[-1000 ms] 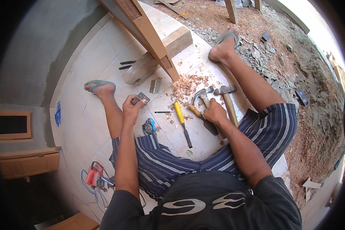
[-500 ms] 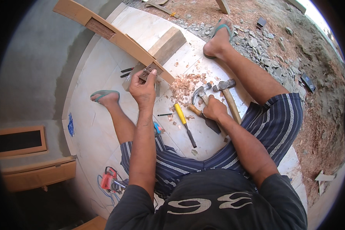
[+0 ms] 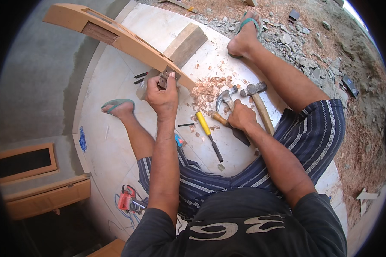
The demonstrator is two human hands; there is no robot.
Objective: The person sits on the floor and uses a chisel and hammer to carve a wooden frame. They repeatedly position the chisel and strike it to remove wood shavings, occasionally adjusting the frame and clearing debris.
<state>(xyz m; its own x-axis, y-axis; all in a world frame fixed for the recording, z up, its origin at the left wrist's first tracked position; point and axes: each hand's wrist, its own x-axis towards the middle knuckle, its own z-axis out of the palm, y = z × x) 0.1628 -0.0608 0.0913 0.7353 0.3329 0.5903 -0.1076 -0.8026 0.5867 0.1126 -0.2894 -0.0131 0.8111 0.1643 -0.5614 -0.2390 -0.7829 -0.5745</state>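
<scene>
My left hand (image 3: pixel 162 95) pinches a brown metal hinge (image 3: pixel 163 81) against the near end of a wooden door panel's edge (image 3: pixel 137 52). Farther up that edge is a chiselled recess (image 3: pixel 100 33). My right hand (image 3: pixel 242 115) is closed around the wooden handle of a claw hammer (image 3: pixel 226 97), whose head rests by the wood chips. Just right of it lies a second hammer (image 3: pixel 261 107) with a wooden handle. A yellow-handled chisel (image 3: pixel 209 136) lies between my hands, and a wooden-handled chisel (image 3: pixel 237 133) lies partly under my right hand.
A wooden block (image 3: pixel 186 45) sits against the panel. Wood chips (image 3: pixel 211 90) litter the white tiles. A pencil (image 3: pixel 186 124) lies near the yellow chisel. A red power tool (image 3: pixel 126 198) with a cable stands by my left thigh. Rubble (image 3: pixel 300 55) borders the tiles on the right.
The panel appears shifted slightly left in view. My left hand keeps its pinch on the hinge, and my right hand stays on the claw hammer, now a little further right.
</scene>
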